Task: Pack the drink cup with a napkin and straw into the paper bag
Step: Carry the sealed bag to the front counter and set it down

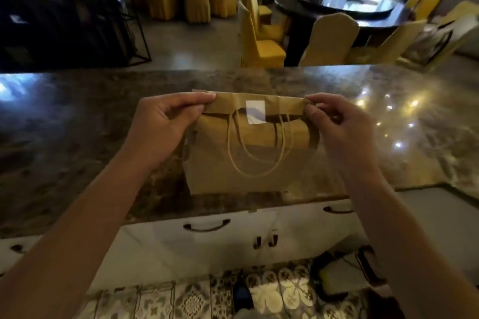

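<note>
Presently, head view, itemised.

Bag [248, 160]: brown paper, upright on the counter [77, 116] near its front edge. Top folded over toward the wearer into a flat flap. Twine handles [255, 147] hang loose down the front face, outside the fold.

Sticker [255, 112]: pale square at mid-flap, bridging the flap's lower edge; it appears meant to seal the fold, though whether it is pressed fully down cannot be told.

Left hand [166, 124]: fingers curled closed, thumb and fingertips pinching the flap's left end.

Right hand [334, 122]: likewise closed in a pinch on the flap's right end. Holding both ends probably keeps the fold taut and level so the crease sets evenly and the seal sits straight.

Cup, napkin, straw: none visible; presumably already inside the bag, which cannot be confirmed from outside.

Stage, by judgement: packing looks finished, closing under way or nearly done.

Cabinet [233, 241]: white doors with dark pulls below the counter.

Chairs [261, 41]: yellow-covered, around dark tables beyond the counter.
</note>
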{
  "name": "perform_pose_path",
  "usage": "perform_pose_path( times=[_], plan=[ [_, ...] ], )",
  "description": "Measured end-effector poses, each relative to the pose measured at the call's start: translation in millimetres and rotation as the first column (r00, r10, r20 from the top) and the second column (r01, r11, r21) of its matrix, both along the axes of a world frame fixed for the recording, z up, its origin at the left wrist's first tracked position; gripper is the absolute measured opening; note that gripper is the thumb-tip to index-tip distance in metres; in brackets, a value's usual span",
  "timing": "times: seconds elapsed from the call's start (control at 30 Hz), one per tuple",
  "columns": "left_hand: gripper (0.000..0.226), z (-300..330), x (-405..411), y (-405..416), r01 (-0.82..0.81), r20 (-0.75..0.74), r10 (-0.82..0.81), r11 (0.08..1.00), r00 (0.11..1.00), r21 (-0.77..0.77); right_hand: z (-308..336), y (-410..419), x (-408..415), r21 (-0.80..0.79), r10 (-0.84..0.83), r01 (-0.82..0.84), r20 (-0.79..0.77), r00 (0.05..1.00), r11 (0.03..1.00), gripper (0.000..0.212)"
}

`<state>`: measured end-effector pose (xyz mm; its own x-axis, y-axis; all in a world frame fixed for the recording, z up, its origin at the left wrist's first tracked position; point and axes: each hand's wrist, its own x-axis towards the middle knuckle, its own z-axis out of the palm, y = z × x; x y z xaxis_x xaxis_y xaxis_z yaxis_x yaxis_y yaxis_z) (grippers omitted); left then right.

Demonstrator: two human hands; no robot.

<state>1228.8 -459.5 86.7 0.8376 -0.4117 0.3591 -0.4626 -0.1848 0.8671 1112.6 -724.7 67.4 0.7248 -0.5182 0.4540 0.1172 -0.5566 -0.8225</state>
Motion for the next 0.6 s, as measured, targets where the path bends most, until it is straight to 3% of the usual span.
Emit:
perform_pose_path(
  times=[0.33,0.6],
  plan=[
    [0.029,-26,109,-58,-0.102,-0.055,0.105,0.993,0.993,0.051,-17,-69,130,-0.007,0.061,-0.061,-0.063,0.996,0.998,0.018],
    [0.032,-51,136,-70,-0.149,-0.094,0.154,0.987,0.984,0.053,-39,-81,161,-0.040,0.067,-0.072,-0.110,0.992,0.997,0.018]
  ],
)
